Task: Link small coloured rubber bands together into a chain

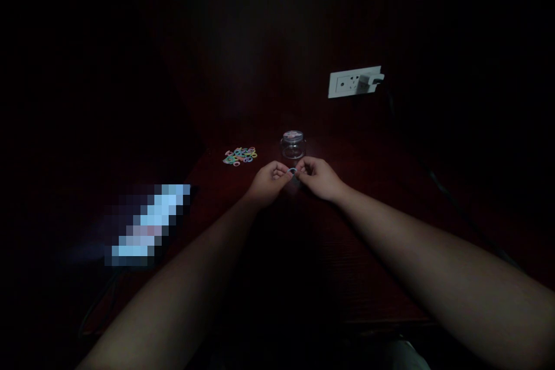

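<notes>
Near the jar, the left hand and right hand each had a pinching grip on a pale band; uneven pulling could have flicked it away

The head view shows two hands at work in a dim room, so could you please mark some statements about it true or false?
1. The left hand and the right hand both hold one pale ring. True.
2. The pile of coloured rings lies to the right of the clear jar. False: it lies to the left of it.
3. The clear jar stands just beyond the two hands. True.
4. The wall socket has nothing plugged in. False: a white plug is in it.
</notes>
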A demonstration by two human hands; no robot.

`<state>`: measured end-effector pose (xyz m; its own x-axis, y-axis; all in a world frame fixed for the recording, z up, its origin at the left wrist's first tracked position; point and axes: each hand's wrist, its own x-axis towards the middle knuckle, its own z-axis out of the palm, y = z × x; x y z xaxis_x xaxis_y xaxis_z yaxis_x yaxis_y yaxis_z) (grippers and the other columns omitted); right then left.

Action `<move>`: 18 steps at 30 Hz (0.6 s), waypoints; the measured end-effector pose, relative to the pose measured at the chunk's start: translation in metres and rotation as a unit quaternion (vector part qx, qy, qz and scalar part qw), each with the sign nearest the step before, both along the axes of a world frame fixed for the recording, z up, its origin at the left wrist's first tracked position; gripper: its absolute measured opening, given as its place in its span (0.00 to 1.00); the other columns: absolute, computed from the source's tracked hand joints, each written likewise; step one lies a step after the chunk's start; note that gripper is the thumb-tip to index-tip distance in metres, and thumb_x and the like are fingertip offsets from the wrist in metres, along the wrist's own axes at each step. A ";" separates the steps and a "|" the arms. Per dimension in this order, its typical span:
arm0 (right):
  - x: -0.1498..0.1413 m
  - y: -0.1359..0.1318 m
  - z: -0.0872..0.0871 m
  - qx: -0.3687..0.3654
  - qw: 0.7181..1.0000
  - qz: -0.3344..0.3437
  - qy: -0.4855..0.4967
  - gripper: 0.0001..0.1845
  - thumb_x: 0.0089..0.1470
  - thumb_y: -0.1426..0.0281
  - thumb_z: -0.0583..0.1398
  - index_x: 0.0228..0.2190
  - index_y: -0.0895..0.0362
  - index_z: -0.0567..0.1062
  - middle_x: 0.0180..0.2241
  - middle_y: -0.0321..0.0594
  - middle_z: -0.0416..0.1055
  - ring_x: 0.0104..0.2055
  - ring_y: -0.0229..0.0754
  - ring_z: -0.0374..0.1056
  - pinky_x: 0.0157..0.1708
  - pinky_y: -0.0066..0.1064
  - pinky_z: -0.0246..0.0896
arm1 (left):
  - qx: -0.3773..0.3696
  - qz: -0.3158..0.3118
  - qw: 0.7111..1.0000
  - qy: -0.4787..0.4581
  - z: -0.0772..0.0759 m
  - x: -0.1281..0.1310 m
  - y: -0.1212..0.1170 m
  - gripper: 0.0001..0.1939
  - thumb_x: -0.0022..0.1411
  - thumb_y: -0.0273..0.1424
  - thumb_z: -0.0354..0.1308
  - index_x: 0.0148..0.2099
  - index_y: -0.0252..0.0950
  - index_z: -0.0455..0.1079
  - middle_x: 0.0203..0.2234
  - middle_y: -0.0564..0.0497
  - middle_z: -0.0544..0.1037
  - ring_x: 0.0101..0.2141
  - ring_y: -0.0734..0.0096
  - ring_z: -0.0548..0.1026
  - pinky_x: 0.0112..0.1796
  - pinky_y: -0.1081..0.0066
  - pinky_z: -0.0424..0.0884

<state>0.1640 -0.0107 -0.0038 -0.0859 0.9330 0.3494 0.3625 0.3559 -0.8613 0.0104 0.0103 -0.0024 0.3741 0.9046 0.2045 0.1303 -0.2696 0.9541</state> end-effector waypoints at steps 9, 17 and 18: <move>-0.001 0.000 -0.001 0.016 1.000 0.011 0.004 0.04 0.43 0.71 0.56 0.22 0.59 0.65 0.19 0.31 0.59 0.21 0.31 0.53 0.22 0.25 0.48 | -0.006 -0.008 1.000 0.012 0.001 0.000 -0.001 0.07 0.50 0.28 0.58 0.31 0.31 0.64 0.21 0.55 0.67 0.20 0.82 0.63 0.23 0.79 0.58; 0.000 0.001 -0.002 0.016 0.999 0.034 0.028 0.04 0.41 0.72 0.57 0.22 0.58 0.64 0.18 0.30 0.57 0.21 0.31 0.53 0.22 0.25 0.47 | 0.003 -0.021 1.000 0.016 0.001 -0.001 -0.001 0.08 0.50 0.31 0.58 0.31 0.31 0.64 0.21 0.55 0.67 0.21 0.82 0.62 0.24 0.78 0.58; 0.000 0.002 -0.003 0.016 0.999 0.034 0.027 0.04 0.41 0.72 0.57 0.22 0.58 0.64 0.18 0.30 0.57 0.21 0.31 0.53 0.22 0.25 0.47 | 0.002 -0.022 1.000 0.015 0.000 -0.001 -0.001 0.08 0.50 0.31 0.58 0.31 0.31 0.64 0.21 0.55 0.67 0.21 0.82 0.62 0.24 0.78 0.57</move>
<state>0.1640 -0.0089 -0.0065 -0.1279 0.9142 0.3846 0.2900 0.4053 -0.8670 0.0094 0.0094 -0.0019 0.4190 0.8865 0.1964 0.1468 -0.2796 0.9488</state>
